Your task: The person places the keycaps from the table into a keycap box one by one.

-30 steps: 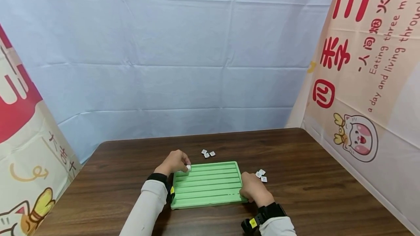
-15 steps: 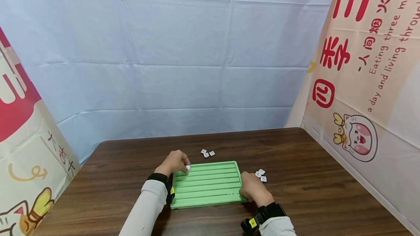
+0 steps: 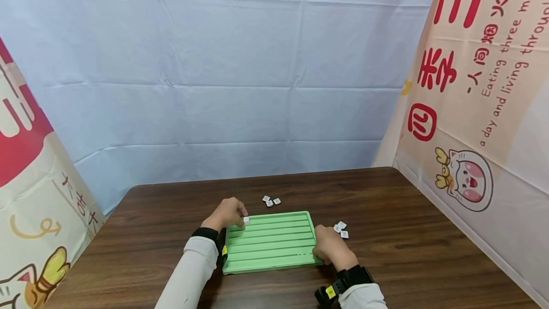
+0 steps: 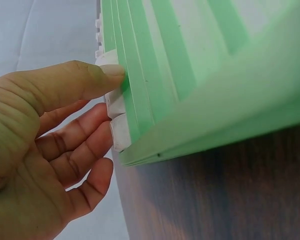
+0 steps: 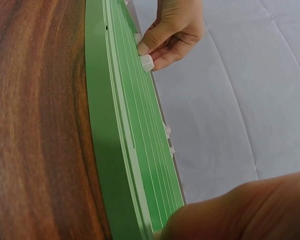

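Note:
My left hand (image 3: 229,213) is at the far left corner of a green ridged tray (image 3: 270,242). Its thumb and fingers pinch a small white tile (image 3: 246,221) standing in the farthest groove. In the left wrist view the thumb presses along the tiles, and another white tile (image 4: 121,132) sits beside it at the tray's end. My right hand (image 3: 332,246) grips the tray's right edge near the front corner, fingers curled; its fingertips are hidden in the head view. In the right wrist view the tile (image 5: 147,63) shows white beside the left hand's fingers.
Several loose white tiles (image 3: 269,203) lie on the brown table (image 3: 171,232) beyond the tray. More small tiles (image 3: 344,234) lie just past the right hand. A pale blue cloth (image 3: 231,85) hangs behind the table, and printed cloths (image 3: 467,108) hang at both sides.
Almost nothing differs. The left hand stays at the same tile with only a slight shift of its fingers, and the right hand and tray keep their places.

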{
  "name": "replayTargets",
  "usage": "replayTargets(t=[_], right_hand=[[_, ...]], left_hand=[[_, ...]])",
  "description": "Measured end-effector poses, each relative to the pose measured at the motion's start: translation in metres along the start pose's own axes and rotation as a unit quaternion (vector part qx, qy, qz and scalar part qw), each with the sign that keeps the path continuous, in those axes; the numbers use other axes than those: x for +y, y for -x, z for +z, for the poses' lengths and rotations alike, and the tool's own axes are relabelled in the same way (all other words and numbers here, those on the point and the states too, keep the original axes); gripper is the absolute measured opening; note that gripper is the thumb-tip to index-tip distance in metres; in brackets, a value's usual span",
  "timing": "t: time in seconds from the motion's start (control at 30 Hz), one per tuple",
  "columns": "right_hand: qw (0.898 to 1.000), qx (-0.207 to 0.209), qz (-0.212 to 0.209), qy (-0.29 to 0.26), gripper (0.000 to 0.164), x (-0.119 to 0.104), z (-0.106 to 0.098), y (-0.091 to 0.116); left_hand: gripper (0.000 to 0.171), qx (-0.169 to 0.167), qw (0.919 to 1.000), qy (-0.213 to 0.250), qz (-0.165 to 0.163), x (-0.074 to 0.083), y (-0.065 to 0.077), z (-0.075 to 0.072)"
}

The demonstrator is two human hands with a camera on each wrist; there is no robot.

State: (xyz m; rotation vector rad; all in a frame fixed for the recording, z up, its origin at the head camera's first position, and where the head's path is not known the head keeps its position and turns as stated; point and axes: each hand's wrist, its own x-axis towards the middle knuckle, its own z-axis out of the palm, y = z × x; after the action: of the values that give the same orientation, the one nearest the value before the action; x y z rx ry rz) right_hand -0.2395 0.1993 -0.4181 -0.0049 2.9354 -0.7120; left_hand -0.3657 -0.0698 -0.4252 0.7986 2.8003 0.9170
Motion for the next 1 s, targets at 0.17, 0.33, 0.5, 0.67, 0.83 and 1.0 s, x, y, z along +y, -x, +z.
replayTargets(t=[0.17, 0.33, 0.5, 0.67, 0.83, 1.0], right_hand=[[1.000, -0.001, 0.001, 0.001, 0.012, -0.001, 0.000, -0.001], [1.000, -0.001, 0.000, 0.004, 0.012, -0.001, 0.000, 0.000], [1.000, 0.001, -0.002, 0.008, 0.014, -0.001, -0.001, 0.000], [1.000, 0.001, -0.003, 0.009, 0.013, 0.000, 0.000, 0.000], [1.000, 0.001, -0.002, 0.008, 0.013, 0.000, 0.000, 0.000], [1.000, 0.001, -0.006, 0.002, 0.015, 0.000, 0.000, 0.000]], left_hand=[[0.021, -0.002, 0.9999, 0.000, -0.011, 0.001, 0.000, -0.001], [0.025, -0.002, 0.9999, -0.005, -0.011, 0.002, 0.000, -0.006], [0.024, 0.003, 0.9996, -0.028, -0.003, 0.007, 0.001, -0.016], [0.021, 0.023, 0.9985, -0.048, -0.014, 0.014, 0.003, -0.025], [0.020, 0.028, 0.9980, -0.053, -0.019, 0.016, 0.005, -0.028], [0.021, 0.021, 0.9979, -0.057, -0.024, 0.015, 0.006, -0.027]])
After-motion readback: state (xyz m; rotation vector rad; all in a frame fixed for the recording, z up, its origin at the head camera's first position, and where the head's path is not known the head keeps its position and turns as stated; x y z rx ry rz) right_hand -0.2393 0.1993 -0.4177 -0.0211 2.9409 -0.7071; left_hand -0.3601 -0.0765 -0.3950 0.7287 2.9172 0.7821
